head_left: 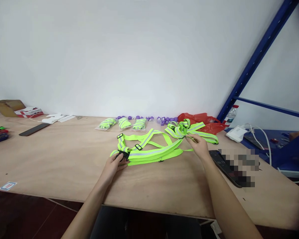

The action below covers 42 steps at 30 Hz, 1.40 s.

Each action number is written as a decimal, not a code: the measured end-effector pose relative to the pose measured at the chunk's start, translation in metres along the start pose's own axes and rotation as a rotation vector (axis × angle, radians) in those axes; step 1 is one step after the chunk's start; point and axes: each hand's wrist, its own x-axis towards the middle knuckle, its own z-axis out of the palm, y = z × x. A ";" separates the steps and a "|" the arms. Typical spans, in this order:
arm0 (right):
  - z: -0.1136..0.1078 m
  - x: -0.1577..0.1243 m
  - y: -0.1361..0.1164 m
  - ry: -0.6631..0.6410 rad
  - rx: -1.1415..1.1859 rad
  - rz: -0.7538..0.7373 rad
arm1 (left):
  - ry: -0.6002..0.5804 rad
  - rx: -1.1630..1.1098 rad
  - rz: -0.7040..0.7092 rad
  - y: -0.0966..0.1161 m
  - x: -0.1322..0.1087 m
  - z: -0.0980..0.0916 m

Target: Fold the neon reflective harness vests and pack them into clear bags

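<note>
Red strokes (pixel 8 186) resembling "11" on a blue-edged sticker (pixel 12 183), illegible digits (pixel 221 162) on the phone (pixel 216 156), bottle label (pixel 230 118) unreadable

Wooden bench (pixel 52 159) carried neon-yellow straps (pixel 154 152) at centre; bagged strap bundles (pixel 125 123) and small purple pieces (pixel 167 120) lay far, phone (pixel 224 168) right, cardboard box (pixel 8 108) far left.

A neon yellow-green harness (pixel 153 153) with silver-striped straps and black buckles (pixel 126 155) spreads in loose loops across the table (pixel 159 191).
</note>
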 end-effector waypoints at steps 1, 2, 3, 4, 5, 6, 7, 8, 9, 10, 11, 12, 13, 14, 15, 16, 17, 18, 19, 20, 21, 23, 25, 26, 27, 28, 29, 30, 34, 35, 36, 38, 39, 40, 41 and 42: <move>-0.002 0.000 0.000 -0.034 -0.056 -0.011 | -0.012 -0.010 0.011 0.000 -0.001 0.000; -0.003 0.000 0.002 -0.081 -0.136 -0.033 | -0.023 -0.021 0.024 0.001 -0.002 0.001; -0.003 0.000 0.003 -0.134 -0.231 -0.062 | -0.031 -0.030 0.040 0.001 -0.004 0.002; -0.002 0.000 0.004 -0.186 -0.327 -0.094 | -0.036 -0.035 0.062 0.002 -0.005 0.003; 0.000 0.000 0.005 -0.235 -0.417 -0.128 | -0.040 -0.034 0.091 0.004 -0.005 0.005; 0.003 -0.001 0.005 -0.280 -0.492 -0.164 | -0.046 -0.025 0.124 0.006 -0.006 0.008; 0.006 -0.003 0.003 -0.318 -0.539 -0.202 | -0.054 -0.008 0.160 0.009 -0.005 0.011; 0.010 -0.005 0.000 -0.345 -0.552 -0.243 | -0.070 0.012 0.195 0.013 -0.005 0.015; 0.014 -0.008 -0.004 -0.364 -0.554 -0.297 | -0.093 0.035 0.228 0.017 -0.004 0.021; 0.020 -0.012 -0.010 -0.377 -0.554 -0.370 | -0.121 0.058 0.257 0.022 -0.002 0.028; 0.026 -0.016 -0.017 -0.375 -0.541 -0.446 | -0.154 0.080 0.284 0.026 -0.001 0.035; 0.032 -0.022 -0.024 -0.358 -0.520 -0.517 | -0.185 0.099 0.303 0.031 0.001 0.044; 0.039 -0.028 -0.031 -0.347 -0.494 -0.575 | -0.216 0.112 0.316 0.035 0.003 0.054; 0.047 -0.034 -0.037 -0.337 -0.477 -0.611 | -0.250 0.123 0.320 0.038 0.005 0.063; 0.055 -0.041 -0.042 -0.356 -0.471 -0.631 | -0.284 0.135 0.320 0.040 0.007 0.073; 0.062 -0.047 -0.046 -0.385 -0.464 -0.642 | -0.327 0.143 0.318 0.041 0.008 0.082; 0.069 -0.053 -0.049 -0.414 -0.458 -0.648 | -0.371 0.150 0.316 0.041 0.010 0.090; 0.075 -0.058 -0.051 -0.453 -0.456 -0.654 | -0.414 0.156 0.317 0.040 0.011 0.098; 0.080 -0.063 -0.051 -0.483 -0.450 -0.666 | -0.452 0.157 0.320 0.039 0.011 0.104; 0.083 -0.066 -0.052 -0.506 -0.443 -0.675 | -0.481 0.156 0.323 0.038 0.012 0.108; 0.086 -0.068 -0.052 -0.520 -0.436 -0.677 | -0.501 0.151 0.324 0.036 0.013 0.112; 0.089 -0.071 -0.052 -0.511 -0.414 -0.653 | -0.514 0.135 0.322 0.034 0.016 0.116; 0.091 -0.072 -0.052 -0.463 -0.395 -0.599 | -0.502 0.112 0.304 0.031 0.020 0.117; 0.092 -0.073 -0.052 -0.421 -0.391 -0.576 | -0.485 0.088 0.292 0.030 0.022 0.117; 0.093 -0.073 -0.051 -0.371 -0.397 -0.568 | -0.461 0.053 0.279 0.029 0.025 0.116; 0.093 -0.073 -0.051 -0.314 -0.415 -0.578 | -0.429 0.005 0.270 0.029 0.028 0.116; 0.094 -0.074 -0.050 -0.262 -0.444 -0.606 | -0.392 -0.049 0.268 0.028 0.030 0.115; 0.095 -0.076 -0.049 -0.227 -0.477 -0.651 | -0.358 -0.100 0.273 0.027 0.033 0.113; 0.108 -0.096 -0.044 -0.456 -0.524 -0.836 | -0.301 -0.177 0.321 0.027 0.044 0.106; 0.114 -0.103 -0.043 -0.565 -0.517 -0.839 | -0.299 -0.178 0.337 0.028 0.046 0.103; 0.121 -0.111 -0.042 -0.669 -0.522 -0.811 | -0.293 -0.179 0.359 0.029 0.047 0.102; 0.134 -0.124 -0.042 -0.800 -0.564 -0.718 | -0.262 -0.182 0.412 0.031 0.049 0.098; 0.140 -0.129 -0.041 -0.857 -0.599 -0.663 | -0.244 -0.182 0.434 0.032 0.050 0.096; 0.143 -0.133 -0.041 -0.905 -0.635 -0.613 | -0.226 -0.179 0.450 0.034 0.050 0.094; 0.145 -0.135 -0.042 -0.952 -0.669 -0.570 | -0.210 -0.175 0.460 0.036 0.051 0.092; 0.144 -0.137 -0.043 -0.994 -0.695 -0.537 | -0.195 -0.170 0.466 0.038 0.051 0.090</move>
